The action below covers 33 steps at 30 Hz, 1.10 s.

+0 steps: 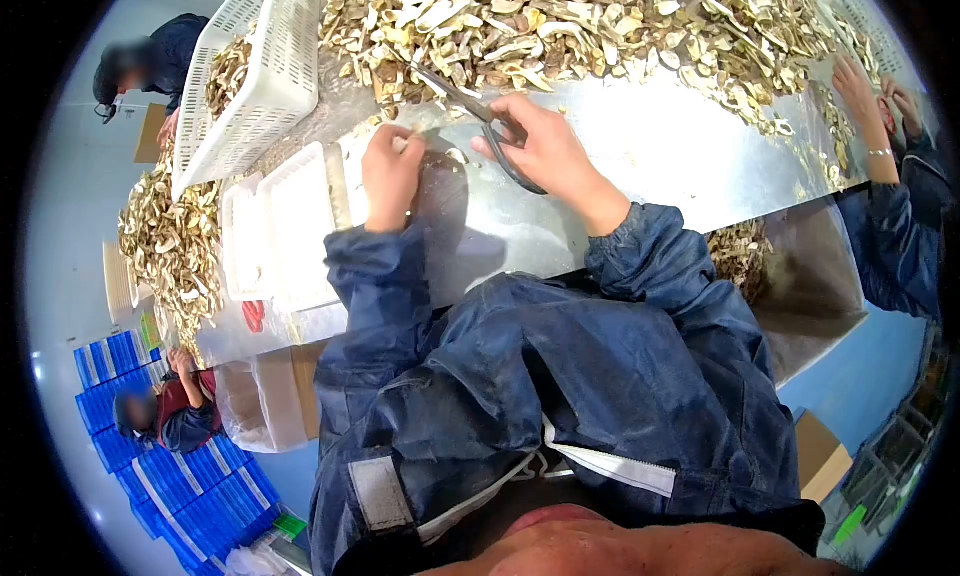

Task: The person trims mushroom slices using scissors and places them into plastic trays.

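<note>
Your right hand (540, 148) grips the scissors (462, 98) by the handles, blades over the edge of the slice pile (520, 36) on the tabletop (640, 166). They look stiff and slim; the finger loops should give the surest hold. Your left hand (390, 176) pinches a small pale piece (400, 144) just beside them. It's likely light, dry and brittle, so hold it by the edges, lightly, fingertips clear of the blades.

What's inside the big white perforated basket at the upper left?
Pale and brown slices show inside the basket. Whatever lies beneath them is covered, so I can't tell how full it is.
</note>
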{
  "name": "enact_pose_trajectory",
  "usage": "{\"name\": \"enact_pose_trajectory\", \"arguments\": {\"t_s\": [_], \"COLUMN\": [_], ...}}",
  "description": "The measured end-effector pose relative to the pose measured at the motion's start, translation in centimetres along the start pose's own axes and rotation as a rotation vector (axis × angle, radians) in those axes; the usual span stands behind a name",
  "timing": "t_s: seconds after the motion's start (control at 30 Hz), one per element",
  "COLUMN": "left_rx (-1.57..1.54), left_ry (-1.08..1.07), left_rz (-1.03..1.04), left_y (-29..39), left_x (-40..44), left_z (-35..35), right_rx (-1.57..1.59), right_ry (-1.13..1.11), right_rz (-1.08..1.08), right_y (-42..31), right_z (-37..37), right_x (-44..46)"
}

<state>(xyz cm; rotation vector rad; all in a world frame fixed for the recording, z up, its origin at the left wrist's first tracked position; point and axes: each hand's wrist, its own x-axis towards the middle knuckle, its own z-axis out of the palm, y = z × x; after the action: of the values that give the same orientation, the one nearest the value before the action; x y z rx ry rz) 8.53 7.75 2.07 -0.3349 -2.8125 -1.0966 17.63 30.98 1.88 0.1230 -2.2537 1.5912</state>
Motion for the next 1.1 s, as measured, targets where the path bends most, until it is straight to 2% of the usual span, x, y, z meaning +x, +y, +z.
{"name": "enact_pose_trajectory", "arguments": {"t_s": [0.03, 0.07, 0.1, 0.17, 0.2, 0.3, 0.33, 0.37, 0.43, 0.47, 0.57, 0.7, 0.73, 0.87, 0.97, 1.0, 1.1], "left_rx": [-0.152, -0.548, -0.809, -1.343, -1.403, -1.419, -1.188, -0.77, -0.065, 0.146, 0.331, -0.278, -0.541, -1.281, -1.291, -1.261, -1.175], "left_ry": [-0.034, -0.094, -0.07, -0.012, 0.081, 0.025, 0.003, -0.006, 0.128, 0.131, 0.165, 0.035, -0.049, -0.281, -0.347, -0.351, -0.354], "left_rz": [-0.07, -0.293, -0.403, -0.527, -0.511, -0.414, -0.389, -0.359, -0.126, -0.093, -0.029, -0.203, -0.423, -0.619, -0.602, -0.592, -0.544], "left_y": [0.3, 0.6, 0.9, -2.3, -0.4, -1.7, -2.2, -2.6, -1.3, -1.2, -2.1, -0.1, 2.0, 2.1, 4.2, 4.9, 6.3], "left_x": [-0.8, -1.5, -1.6, -1.0, -0.9, 1.5, 2.9, 3.8, 4.5, 4.7, 4.8, 1.1, -0.1, -3.2, -4.8, -5.1, -5.9], "left_z": [-0.7, -1.8, -2.8, -3.5, -4.0, -4.2, -4.0, -3.6, -2.0, -1.2, 0.2, -1.4, -2.3, -2.4, -1.5, -1.3, -0.6], "right_rx": [-0.007, -0.012, -0.017, -0.014, -0.017, -0.012, -0.008, 0.003, 0.022, 0.019, 0.026, 0.031, 0.017, 0.056, 0.164, 0.177, 0.311], "right_ry": [-0.007, -0.019, -0.035, -0.058, -0.062, -0.054, -0.049, -0.048, -0.044, -0.036, -0.011, -0.023, -0.039, -0.119, -0.032, -0.078, -0.056], "right_rz": [0.012, 0.025, 0.036, 0.048, 0.047, 0.065, 0.074, 0.074, 0.071, 0.06, 0.032, 0.05, 0.06, 0.074, 0.001, 0.058, 0.013], "right_y": [0.1, 0.0, -0.1, -0.2, -0.3, -0.4, -0.5, -0.5, -0.6, -0.4, -0.1, -0.4, -0.4, -0.3, 0.1, -0.2, -0.1], "right_z": [0.0, 0.0, 0.1, 0.4, 0.4, 0.4, 0.4, 0.3, 0.2, 0.3, 0.2, 0.1, 0.2, 0.5, 1.1, 0.7, 1.0], "right_x": [0.0, 0.1, 0.1, 0.1, 0.1, 0.1, 0.1, 0.1, 0.1, 0.2, 0.2, 0.0, 0.0, 0.0, -0.2, -0.1, -0.2]}}
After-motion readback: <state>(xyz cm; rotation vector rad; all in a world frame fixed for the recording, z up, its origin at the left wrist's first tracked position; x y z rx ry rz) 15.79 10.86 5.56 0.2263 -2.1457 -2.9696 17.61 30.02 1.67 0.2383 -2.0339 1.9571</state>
